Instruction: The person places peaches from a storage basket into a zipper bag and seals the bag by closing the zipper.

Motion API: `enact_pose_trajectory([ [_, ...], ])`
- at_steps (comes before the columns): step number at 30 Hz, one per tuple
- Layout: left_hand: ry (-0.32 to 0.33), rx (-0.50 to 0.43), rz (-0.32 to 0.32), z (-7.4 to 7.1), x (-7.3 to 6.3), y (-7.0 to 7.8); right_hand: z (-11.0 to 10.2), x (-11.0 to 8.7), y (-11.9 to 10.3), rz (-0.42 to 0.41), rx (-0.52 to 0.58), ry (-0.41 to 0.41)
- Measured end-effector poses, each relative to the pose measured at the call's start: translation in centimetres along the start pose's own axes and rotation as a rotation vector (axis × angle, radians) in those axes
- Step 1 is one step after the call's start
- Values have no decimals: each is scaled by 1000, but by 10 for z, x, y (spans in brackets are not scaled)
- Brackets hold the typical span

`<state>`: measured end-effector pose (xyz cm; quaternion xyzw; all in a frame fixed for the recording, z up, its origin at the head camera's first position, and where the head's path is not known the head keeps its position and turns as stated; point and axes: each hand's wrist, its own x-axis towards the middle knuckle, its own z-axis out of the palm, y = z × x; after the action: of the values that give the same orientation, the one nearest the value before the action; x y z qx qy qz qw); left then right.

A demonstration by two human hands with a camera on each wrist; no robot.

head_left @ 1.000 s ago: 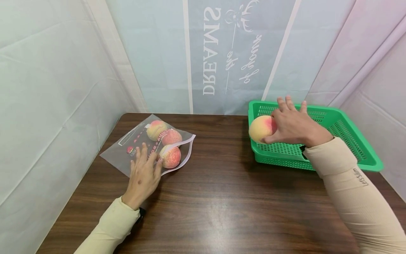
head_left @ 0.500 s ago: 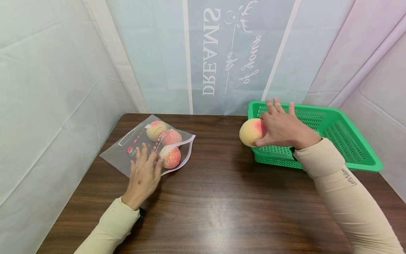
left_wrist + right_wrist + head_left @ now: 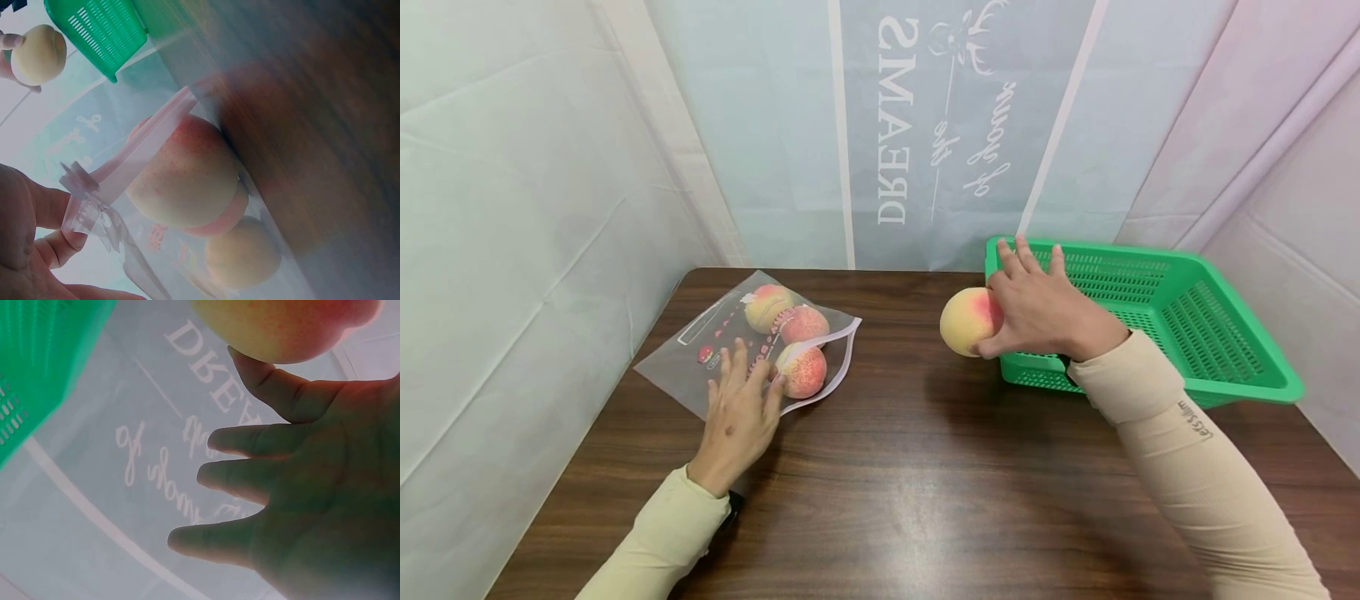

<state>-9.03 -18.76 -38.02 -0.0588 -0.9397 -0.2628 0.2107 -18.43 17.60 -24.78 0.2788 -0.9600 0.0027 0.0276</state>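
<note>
My right hand holds a yellow and pink peach between thumb and index finger, its other fingers spread. The peach is in the air just left of the green basket. In the right wrist view the peach shows at the top, against the index finger. At the left, a clear zip bag lies on the table with its mouth toward the right. Three peaches are inside, the nearest peach right at the opening. My left hand pinches the bag's zip edge between thumb and finger.
A green slotted plastic basket stands at the back right of the dark wooden table. White cloth walls close in the left and right sides. Behind the table hangs a pale blue cloth with mirrored lettering.
My right hand has carried the peach leftward from over the basket to just beyond its left rim. The left hand and the bag have stayed in place.
</note>
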Motion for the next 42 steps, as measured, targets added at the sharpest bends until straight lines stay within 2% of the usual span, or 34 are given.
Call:
enact_pose_trajectory([
  [9,4,-2,2,-1,0,0,4,5,-14,-18,0,-35],
  [42,6,4,5,0,-1,-1,33,12,-50,-70,6,-37],
])
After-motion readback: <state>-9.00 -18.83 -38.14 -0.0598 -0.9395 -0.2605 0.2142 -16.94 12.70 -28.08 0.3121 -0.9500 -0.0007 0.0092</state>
